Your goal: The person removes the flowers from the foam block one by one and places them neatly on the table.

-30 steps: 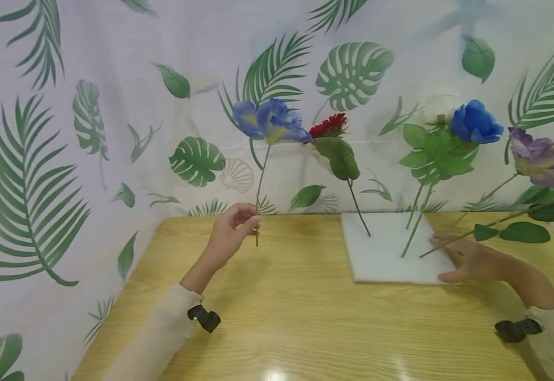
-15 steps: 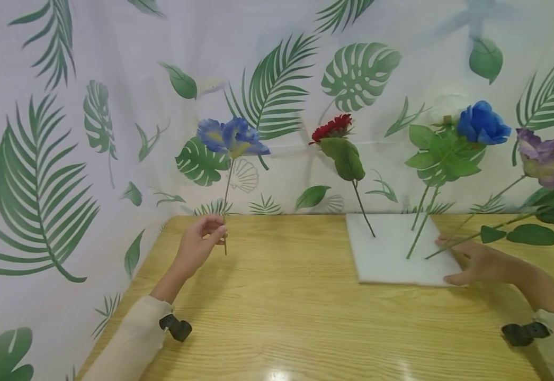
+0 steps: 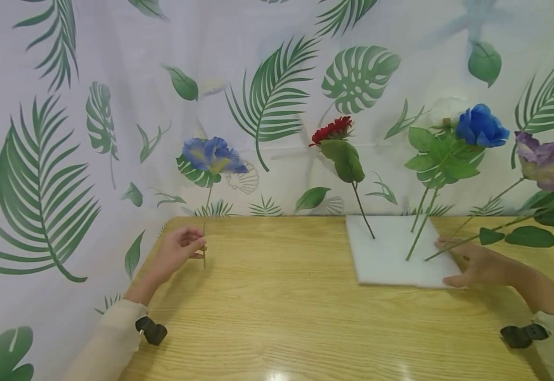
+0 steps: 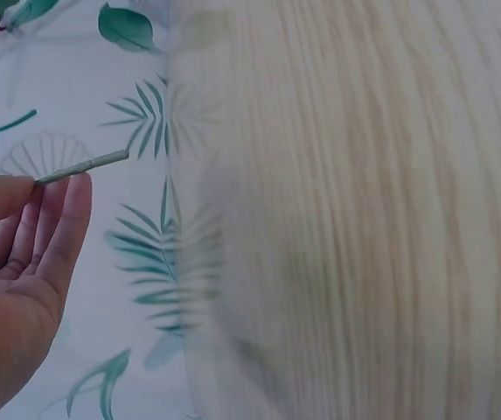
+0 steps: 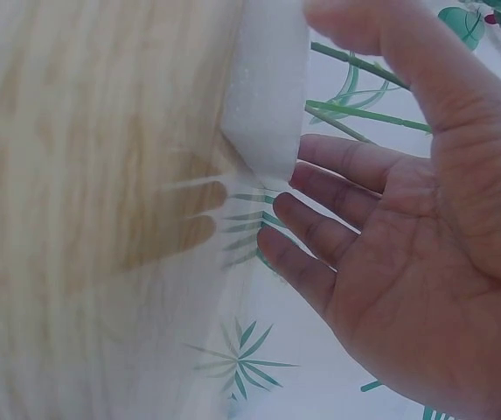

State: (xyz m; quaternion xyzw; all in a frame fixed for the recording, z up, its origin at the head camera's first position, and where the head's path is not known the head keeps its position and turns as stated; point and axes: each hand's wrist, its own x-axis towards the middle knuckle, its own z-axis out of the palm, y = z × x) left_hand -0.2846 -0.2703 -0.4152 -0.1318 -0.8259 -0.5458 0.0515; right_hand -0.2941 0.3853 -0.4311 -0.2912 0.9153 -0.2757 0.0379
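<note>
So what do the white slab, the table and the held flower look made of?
Slab: probably foam, matte; stems stand stuck in it. Table: wood or wood-look laminate, glossy; grain and light reflections show. Flower: perhaps dyed fabric, matte; thin, ruffled petals, slightly blurred.

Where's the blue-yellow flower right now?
In the head view, the blue-yellow flower is left of the red flower, its stem pinched in the left hand.
</note>
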